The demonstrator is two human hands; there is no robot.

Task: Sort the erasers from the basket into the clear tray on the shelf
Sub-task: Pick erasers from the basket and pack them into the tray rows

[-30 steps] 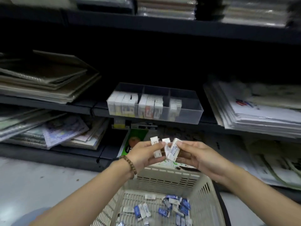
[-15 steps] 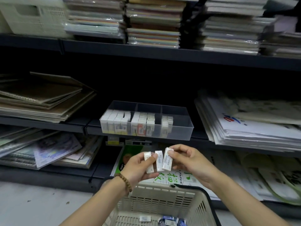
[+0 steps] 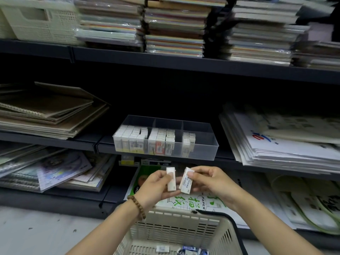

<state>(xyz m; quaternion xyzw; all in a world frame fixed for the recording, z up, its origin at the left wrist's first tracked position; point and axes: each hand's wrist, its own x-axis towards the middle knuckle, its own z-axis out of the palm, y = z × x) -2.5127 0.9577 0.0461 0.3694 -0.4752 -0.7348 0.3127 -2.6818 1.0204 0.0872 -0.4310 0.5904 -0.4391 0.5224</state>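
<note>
While my left hand (image 3: pixel 156 185) and right hand (image 3: pixel 213 181) each pinch a small white wrapped eraser (image 3: pixel 170 180), beige plastic basket (image 3: pixel 176 227) below my fingers (image 3: pixel 201 170), I'm mid-transfer; next, lift them up ahead into the clear divided tray (image 3: pixel 204 150).

Dark metal shelving (image 3: pixel 165 65) stacked with paper pads (image 3: pixel 174 28) above pale floor (image 3: pixel 36 234).

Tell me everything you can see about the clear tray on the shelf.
The clear tray is a rectangular box of see-through plastic, split by two partitions into three compartments side by side. It sits level at the front of the dark middle shelf. Wrapped erasers stand upright inside: the left and middle compartments are packed toward the front, the right holds only a narrow row against its left partition, the rest bare. The left hand and right hand are below it, not touching.
</note>
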